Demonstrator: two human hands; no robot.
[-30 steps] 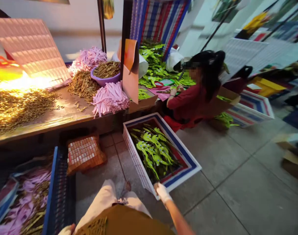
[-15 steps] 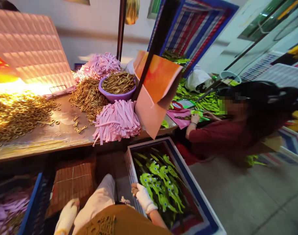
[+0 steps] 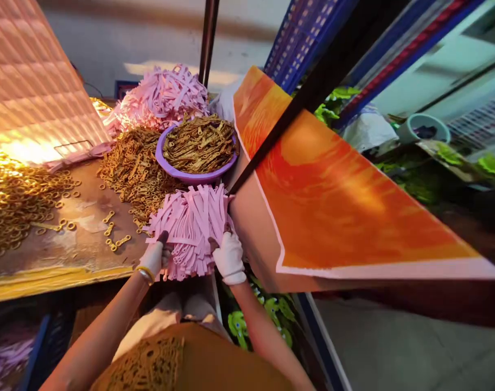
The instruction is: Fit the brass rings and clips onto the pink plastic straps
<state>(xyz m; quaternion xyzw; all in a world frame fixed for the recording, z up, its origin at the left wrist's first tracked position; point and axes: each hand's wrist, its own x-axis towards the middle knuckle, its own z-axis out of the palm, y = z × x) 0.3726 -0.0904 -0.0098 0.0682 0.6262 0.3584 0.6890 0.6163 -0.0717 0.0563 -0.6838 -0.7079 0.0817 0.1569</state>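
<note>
A bundle of pink strips lies at the front edge of the workbench, some ends hanging over it. My left hand, in a white glove with dark fingertips, grips the bundle's left side. On the opposite side my right hand, gloved the same way, is closed on the strips with its thumb towards the middle. Just behind the bundle stands a purple bowl full of brown-gold linked pieces. A heap of similar pieces lies left of the bowl.
More pink strips are heaped at the back. Gold ring-ended pieces cover the bench's left side. An orange printed board and a dark slanted post border the right. Below, a crate holds green pieces.
Both hands have come up from near my lap and the crate onto the pink bundle. My view has turned and moved closer to the bench; the co-worker is now out of sight.
</note>
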